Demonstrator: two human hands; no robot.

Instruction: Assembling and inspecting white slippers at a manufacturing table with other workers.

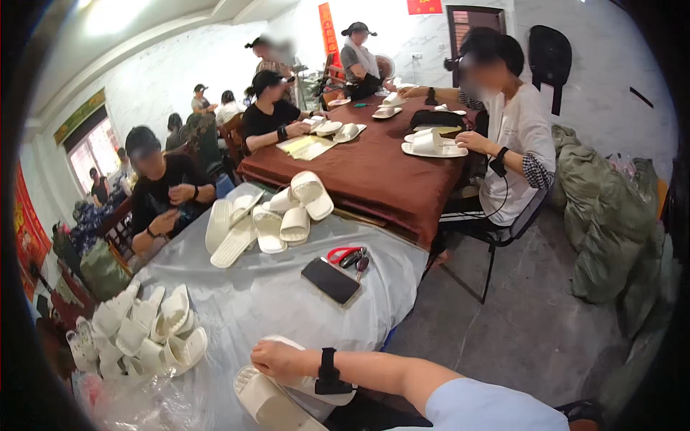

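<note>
At the plastic-covered table (237,316) — cream slippers (267,404) beneath and beside the curled right hand (282,360), grip unclear; left hand unseen.

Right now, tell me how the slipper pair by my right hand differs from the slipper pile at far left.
The slipper pair has just two slippers; the slipper pile has many. Your right hand is at the pair; no hand is at the pile. Both are off-white with broad straps.
</note>
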